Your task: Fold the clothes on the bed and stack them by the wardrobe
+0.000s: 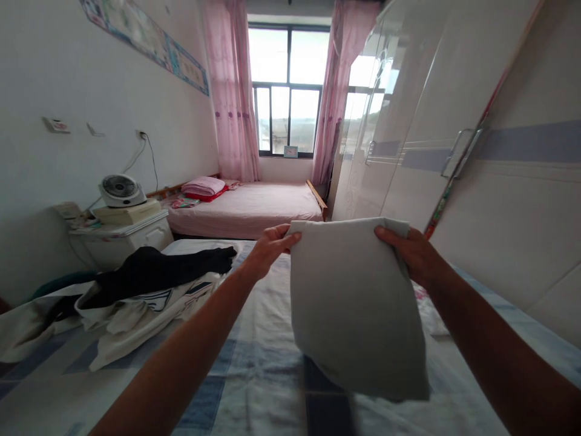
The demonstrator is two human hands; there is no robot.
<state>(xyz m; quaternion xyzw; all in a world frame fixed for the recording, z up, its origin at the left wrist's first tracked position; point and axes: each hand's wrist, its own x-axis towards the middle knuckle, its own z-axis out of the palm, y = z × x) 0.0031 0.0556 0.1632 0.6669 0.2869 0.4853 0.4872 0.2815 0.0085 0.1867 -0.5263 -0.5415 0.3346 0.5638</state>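
A plain pale-grey folded cloth [356,303] hangs in the air above the bed, stretched between my two hands. My left hand [271,247] pinches its upper left corner between thumb and fingers. Near the upper right corner, my right hand [415,254] grips it with the thumb on the near side and the other fingers hidden behind. The lower edge droops unevenly over the blue and white checked bedsheet [254,375]. Whether the cloth is a garment I cannot tell.
Black clothing [163,269] and cream clothing [122,327] lie heaped at the left of the bed. A fan [121,189] stands on a box on the bedside cabinet [129,239]. Beyond is a pink bed [267,200]; a glossy wardrobe [417,157] lines the right.
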